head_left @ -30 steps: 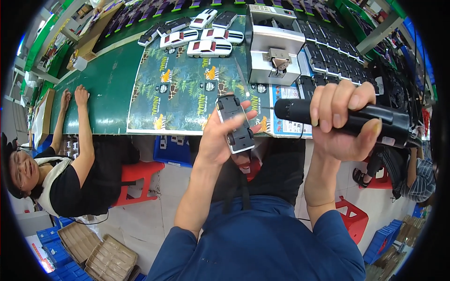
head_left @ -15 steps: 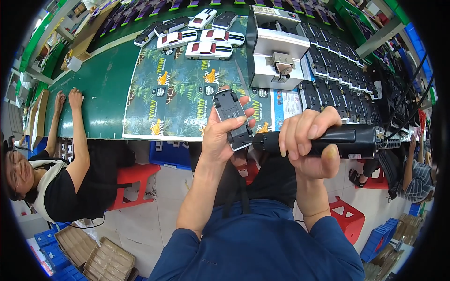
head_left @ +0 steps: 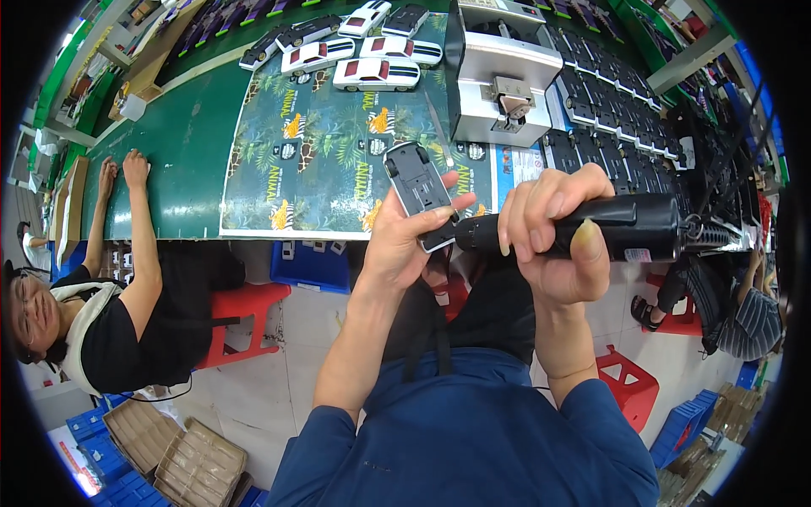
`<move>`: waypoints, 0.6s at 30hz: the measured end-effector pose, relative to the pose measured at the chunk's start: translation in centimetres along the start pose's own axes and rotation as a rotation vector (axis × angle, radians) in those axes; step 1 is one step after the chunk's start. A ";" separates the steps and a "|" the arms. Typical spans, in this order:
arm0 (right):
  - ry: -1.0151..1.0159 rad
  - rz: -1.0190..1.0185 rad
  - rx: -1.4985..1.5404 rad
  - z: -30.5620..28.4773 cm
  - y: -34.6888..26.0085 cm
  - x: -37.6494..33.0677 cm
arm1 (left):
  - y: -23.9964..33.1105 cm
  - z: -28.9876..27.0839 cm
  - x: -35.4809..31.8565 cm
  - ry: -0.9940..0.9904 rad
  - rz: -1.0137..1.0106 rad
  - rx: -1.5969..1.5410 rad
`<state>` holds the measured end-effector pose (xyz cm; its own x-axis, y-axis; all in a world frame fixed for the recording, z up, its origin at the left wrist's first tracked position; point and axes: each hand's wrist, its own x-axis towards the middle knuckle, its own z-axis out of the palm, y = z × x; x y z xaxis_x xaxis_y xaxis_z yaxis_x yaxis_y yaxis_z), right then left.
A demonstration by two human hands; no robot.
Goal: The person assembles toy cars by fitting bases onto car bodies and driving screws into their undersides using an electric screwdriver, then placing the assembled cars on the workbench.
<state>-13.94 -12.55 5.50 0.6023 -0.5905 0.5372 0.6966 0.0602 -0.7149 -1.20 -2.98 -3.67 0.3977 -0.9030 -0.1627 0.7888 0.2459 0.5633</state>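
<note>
My left hand (head_left: 404, 232) is closed round a toy car (head_left: 417, 182), its black underside turned up and a pale rim of body showing along the edge. In my right hand (head_left: 557, 237) lies a black electric screwdriver (head_left: 625, 230), held level with its nose pointing left. That nose meets the near end of the car's underside; the bit itself is too small to make out. Beyond my hands, several white toy cars with black stripes (head_left: 376, 74) stand on the printed sheet (head_left: 329, 169), and a few dark-bottomed ones (head_left: 308, 31) lie upside down behind them.
A silver machine (head_left: 498, 76) stands at the back middle. Right of it, rows of black car undersides (head_left: 604, 110) fill the bench. On the left a co-worker (head_left: 101, 329) rests both hands on the green tabletop (head_left: 194, 152). A blue bin (head_left: 311, 267) sits below the bench edge.
The bench and the cars on it have shifted slightly upward in view. My hands still hold the car and screwdriver together, and the screwdriver's rear end has risen a little.
</note>
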 end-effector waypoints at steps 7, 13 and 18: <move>-0.021 -0.140 0.007 -1.6 -1.3 1.4 | 0.3 -0.3 0.2 0.010 -0.013 -0.116; 0.000 -0.046 -0.004 0.3 0.5 0.3 | 0.2 0.1 0.6 0.083 -0.010 -0.172; -0.012 -0.045 0.021 0.0 0.8 0.6 | 0.1 -0.5 0.4 0.080 -0.004 -0.220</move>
<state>-13.02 -12.90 5.28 0.5746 -0.5829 0.5745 0.7313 0.0504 -0.6802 -0.66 -3.13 -4.10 0.4233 -0.8755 -0.2333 0.8703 0.3213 0.3734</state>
